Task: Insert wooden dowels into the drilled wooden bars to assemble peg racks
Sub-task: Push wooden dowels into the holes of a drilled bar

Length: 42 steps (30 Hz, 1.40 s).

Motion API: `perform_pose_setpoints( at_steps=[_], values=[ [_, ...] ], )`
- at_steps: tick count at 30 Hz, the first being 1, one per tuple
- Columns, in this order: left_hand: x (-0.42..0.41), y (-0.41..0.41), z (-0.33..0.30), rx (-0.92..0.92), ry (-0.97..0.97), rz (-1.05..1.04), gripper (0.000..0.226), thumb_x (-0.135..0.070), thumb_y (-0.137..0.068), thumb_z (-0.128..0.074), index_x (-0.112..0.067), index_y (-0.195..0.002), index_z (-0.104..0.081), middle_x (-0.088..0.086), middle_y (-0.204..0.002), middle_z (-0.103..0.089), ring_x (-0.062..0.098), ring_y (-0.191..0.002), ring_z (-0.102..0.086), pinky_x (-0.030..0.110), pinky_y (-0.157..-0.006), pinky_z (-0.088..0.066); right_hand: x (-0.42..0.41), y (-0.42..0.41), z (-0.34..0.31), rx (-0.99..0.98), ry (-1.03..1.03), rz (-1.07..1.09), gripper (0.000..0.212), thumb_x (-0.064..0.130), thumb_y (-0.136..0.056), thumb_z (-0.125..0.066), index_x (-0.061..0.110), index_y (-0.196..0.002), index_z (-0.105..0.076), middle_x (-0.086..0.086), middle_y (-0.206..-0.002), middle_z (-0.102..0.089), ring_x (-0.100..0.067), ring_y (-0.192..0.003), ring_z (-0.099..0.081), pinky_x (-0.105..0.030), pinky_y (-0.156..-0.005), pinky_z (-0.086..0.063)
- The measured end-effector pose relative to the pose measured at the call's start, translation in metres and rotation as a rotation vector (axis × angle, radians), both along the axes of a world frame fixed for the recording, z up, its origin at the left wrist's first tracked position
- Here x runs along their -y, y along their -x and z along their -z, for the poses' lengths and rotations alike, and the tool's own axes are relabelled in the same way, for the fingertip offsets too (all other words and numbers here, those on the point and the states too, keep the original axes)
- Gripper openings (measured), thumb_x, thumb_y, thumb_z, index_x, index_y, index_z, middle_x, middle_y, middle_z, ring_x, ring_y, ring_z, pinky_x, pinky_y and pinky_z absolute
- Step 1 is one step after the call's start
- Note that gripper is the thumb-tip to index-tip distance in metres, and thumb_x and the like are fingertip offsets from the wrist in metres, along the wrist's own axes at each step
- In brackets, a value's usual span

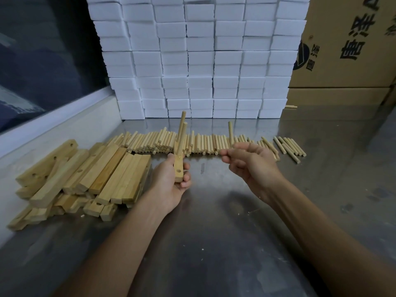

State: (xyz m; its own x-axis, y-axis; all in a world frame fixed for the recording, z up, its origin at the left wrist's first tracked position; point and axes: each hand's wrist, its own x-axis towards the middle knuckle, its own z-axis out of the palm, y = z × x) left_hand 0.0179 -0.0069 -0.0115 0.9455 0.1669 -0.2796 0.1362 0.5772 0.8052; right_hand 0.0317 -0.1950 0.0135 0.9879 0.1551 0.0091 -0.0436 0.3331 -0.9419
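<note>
Left hand (171, 179) grips drilled bar (178, 168), two dowels (182, 129) standing in it. Right hand (248, 161) pinches one upright dowel (230, 133).

The table (214, 232) was bare metal, dull grey with a soft sheen, smudged and faintly reflective near the back. The drilled bars (85, 176) were pale unfinished wood, matt, with visible grain; one or two looked darker and more amber. The dowels (192, 142) were the same light raw wood, smooth and matt. The stacked white blocks (199, 61) looked like foam, grainy and matt. The boxes (347, 50) at the right were plain brown cardboard, matt, printed in dark ink
</note>
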Motion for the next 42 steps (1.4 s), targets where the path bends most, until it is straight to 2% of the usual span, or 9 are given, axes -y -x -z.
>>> perform_pose_setpoints(
  at_steps=[4, 8, 12, 17, 19, 22, 26, 36, 42],
  values=[
    [0.001, 0.001, -0.001, 0.002, -0.009, 0.0, 0.033, -0.033, -0.107, -0.035, -0.007, -0.109, -0.056, 0.004, -0.068, -0.05, 0.01, -0.038, -0.038, 0.02, -0.033, -0.027, -0.004, 0.004, 0.003, 0.023, 0.178, -0.073, 0.056, -0.016, -0.091, -0.041, 0.021, -0.132, -0.05, -0.009, -0.111, -0.071, -0.024, -0.069, -0.071, -0.03, -0.061, -0.055],
    [0.001, 0.002, -0.002, 0.005, -0.006, 0.006, 0.033, -0.031, -0.107, -0.035, -0.006, -0.11, -0.055, 0.004, -0.066, -0.05, 0.01, -0.038, -0.037, 0.021, -0.032, -0.026, -0.01, 0.007, 0.006, 0.106, 0.396, -0.028, 0.038, 0.006, -0.098, -0.041, 0.03, -0.122, -0.059, -0.005, -0.086, -0.054, -0.011, -0.052, -0.05, -0.028, -0.054, -0.043],
    [0.004, 0.004, -0.004, 0.015, -0.043, -0.005, 0.032, -0.031, -0.107, -0.035, -0.006, -0.108, -0.055, 0.004, -0.065, -0.05, 0.011, -0.037, -0.036, 0.019, -0.033, -0.024, -0.015, 0.01, 0.008, 0.502, 0.689, 0.058, 0.012, 0.032, -0.1, -0.056, 0.026, -0.103, -0.065, 0.001, -0.062, -0.05, -0.016, -0.051, -0.038, -0.031, -0.049, -0.034],
    [0.009, 0.008, -0.008, 0.038, -0.058, 0.007, 0.033, -0.031, -0.107, -0.035, -0.004, -0.109, -0.055, 0.004, -0.064, -0.05, 0.011, -0.037, -0.036, 0.021, -0.033, -0.023, -0.026, 0.016, 0.01, 0.715, 0.83, 0.008, 0.017, 0.023, -0.096, -0.064, 0.023, -0.108, -0.075, 0.0, -0.062, -0.064, -0.013, -0.05, -0.053, -0.031, -0.051, -0.045],
    [0.011, 0.01, -0.009, 0.033, -0.055, 0.021, 0.033, -0.031, -0.106, -0.036, -0.004, -0.108, -0.055, 0.004, -0.06, -0.051, 0.011, -0.036, -0.036, 0.02, -0.033, -0.023, -0.031, 0.021, 0.011, 0.733, 0.867, -0.052, 0.02, 0.022, -0.096, -0.063, 0.024, -0.112, -0.074, 0.007, -0.067, -0.067, -0.003, -0.053, -0.054, -0.015, -0.052, -0.038],
    [0.012, 0.011, -0.011, -0.003, -0.061, 0.021, 0.031, -0.033, -0.105, -0.04, -0.006, -0.104, -0.056, 0.002, -0.056, -0.047, 0.011, -0.033, -0.035, 0.019, -0.031, -0.023, -0.037, 0.028, 0.007, 0.796, 0.935, -0.076, 0.02, 0.017, -0.093, -0.065, 0.018, -0.111, -0.073, 0.011, -0.081, -0.073, 0.004, -0.064, -0.059, -0.011, -0.062, -0.042],
    [0.012, 0.011, -0.009, 0.009, -0.101, 0.003, 0.029, -0.032, -0.104, -0.041, -0.007, -0.103, -0.055, 0.001, -0.056, -0.046, 0.012, -0.034, -0.035, 0.019, -0.032, -0.023, -0.039, 0.032, -0.001, 0.869, 1.097, -0.08, 0.018, 0.022, -0.092, -0.065, 0.024, -0.107, -0.073, 0.011, -0.091, -0.073, -0.005, -0.087, -0.066, -0.036, -0.076, -0.054],
    [0.012, 0.008, -0.003, 0.044, -0.003, 0.017, 0.042, -0.025, -0.105, -0.037, -0.012, -0.069, -0.055, -0.002, -0.045, -0.042, 0.011, -0.035, -0.033, 0.021, -0.034, -0.023, -0.051, 0.028, -0.027, 1.147, 1.493, -0.13, 0.016, 0.021, -0.092, -0.061, 0.025, -0.101, -0.074, 0.005, -0.099, -0.062, -0.022, -0.088, -0.063, -0.04, -0.066, -0.053],
    [0.014, 0.008, -0.003, -0.002, -0.041, -0.067, 0.027, -0.023, -0.104, -0.043, -0.009, -0.089, -0.06, 0.005, -0.066, -0.052, 0.015, -0.054, -0.047, 0.025, -0.046, -0.036, -0.063, 0.027, -0.031, 1.294, 1.674, -0.146, 0.013, 0.016, -0.089, -0.059, 0.018, -0.097, -0.07, 0.008, -0.082, -0.042, -0.016, -0.069, -0.041, -0.03, -0.054, -0.034]
  ],
)
